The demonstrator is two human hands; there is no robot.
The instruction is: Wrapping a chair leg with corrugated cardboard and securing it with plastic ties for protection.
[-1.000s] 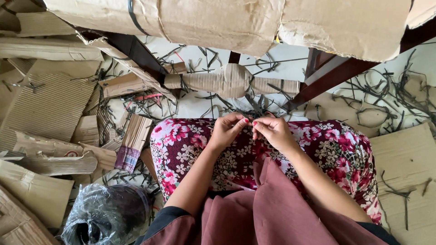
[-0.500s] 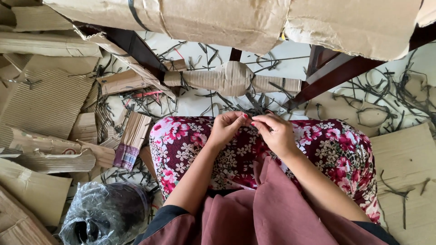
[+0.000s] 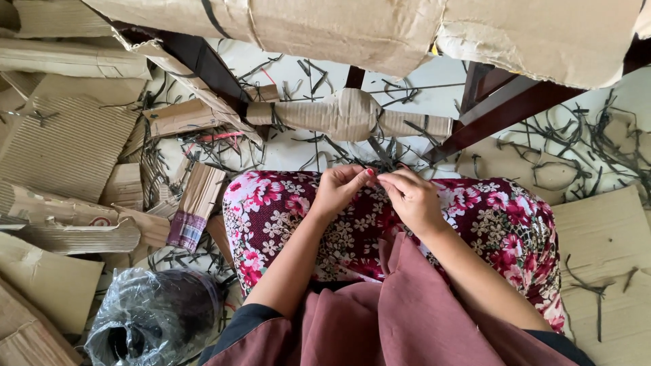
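Cardboard lies everywhere: a big wrapped piece (image 3: pixel 380 30) spans the top on dark wooden legs (image 3: pixel 502 112), flattened sheets (image 3: pixel 68 146) pile at the left, and a wrapped spindle (image 3: pixel 349 115) lies across the pale floor (image 3: pixel 291 152) among scattered dark strap offcuts (image 3: pixel 583 135). Below it a floral skirt (image 3: pixel 515 224) covers the person's lap, with a plain brown cloth (image 3: pixel 407 312) nearer the body, and a crumpled plastic bag (image 3: pixel 156 315) sits at the lower left. Over the knee the left hand (image 3: pixel 339 192) and right hand (image 3: pixel 412 200) meet, fingertips nearly touching; each grip is narrow, pinched on something tiny between thumb and forefinger that is too small to make out, perhaps a thin strap or thread at the skirt's far edge. Whatever it is looks very light and limp, so it would likely slip unless pinched firmly at its end with the fingertips, one hand steadying it close beside the other. The strap offcuts nearby look thin, springy and easy to bend.
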